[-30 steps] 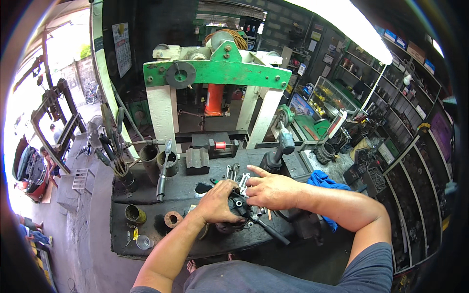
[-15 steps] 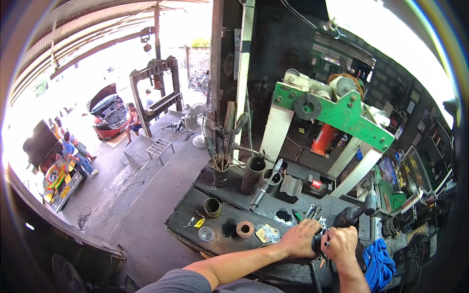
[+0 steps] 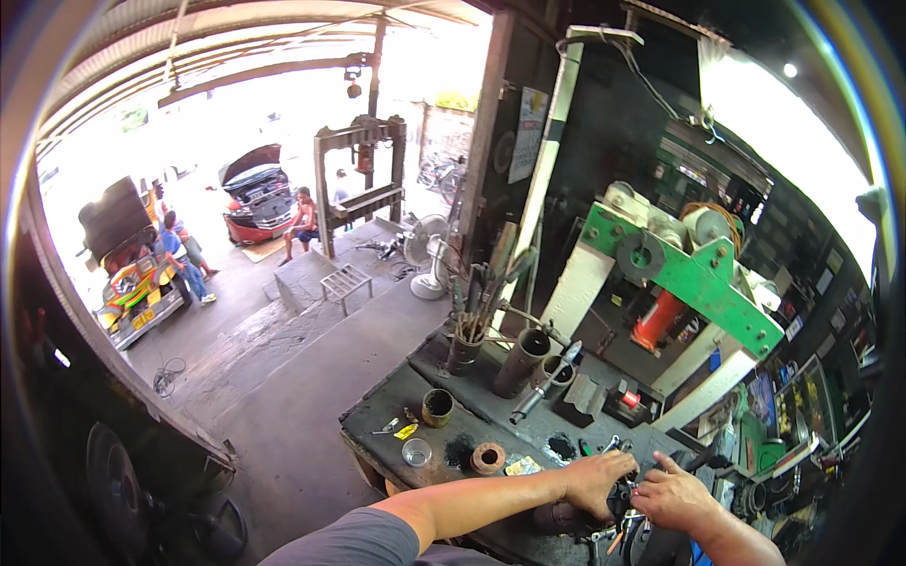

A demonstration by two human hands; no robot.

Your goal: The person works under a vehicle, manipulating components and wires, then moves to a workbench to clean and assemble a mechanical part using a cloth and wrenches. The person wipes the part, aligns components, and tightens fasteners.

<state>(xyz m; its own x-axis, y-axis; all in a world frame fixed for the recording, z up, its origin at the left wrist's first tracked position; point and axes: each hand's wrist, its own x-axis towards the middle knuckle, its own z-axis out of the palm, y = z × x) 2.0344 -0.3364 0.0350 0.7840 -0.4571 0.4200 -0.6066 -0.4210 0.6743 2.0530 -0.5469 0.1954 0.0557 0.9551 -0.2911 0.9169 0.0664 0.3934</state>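
At the right end of the dark workbench (image 3: pixel 377 401), my left hand (image 3: pixel 599 483) is wrapped over a dark metal part (image 3: pixel 620 500), which it mostly covers. My right hand (image 3: pixel 675 497) is at the right side of the same part. Its thumb and lower fingers are bent in there, while one finger is lifted; what they hold is hidden. Wrenches (image 3: pixel 613 443) lie just beyond my left hand, and more metal tools lie below my hands. A yellow-and-white packet (image 3: pixel 523 466) and a rusty metal ring (image 3: pixel 487 459) sit left of them, beyond my left forearm.
On the bench stand a clear cup (image 3: pixel 416 453), a short metal pipe (image 3: pixel 438 407), a can of rods (image 3: pixel 463 355) and a long metal tool (image 3: pixel 547 382). A green press frame (image 3: pixel 694 278) rises behind. Beyond are a fan (image 3: pixel 427 247), people and a red car (image 3: pixel 260 203).
The view has turned left, so the scene sits further right. My right hand has loosened from a fist around a dark rod, and one finger is now lifted. My left hand keeps its grip.
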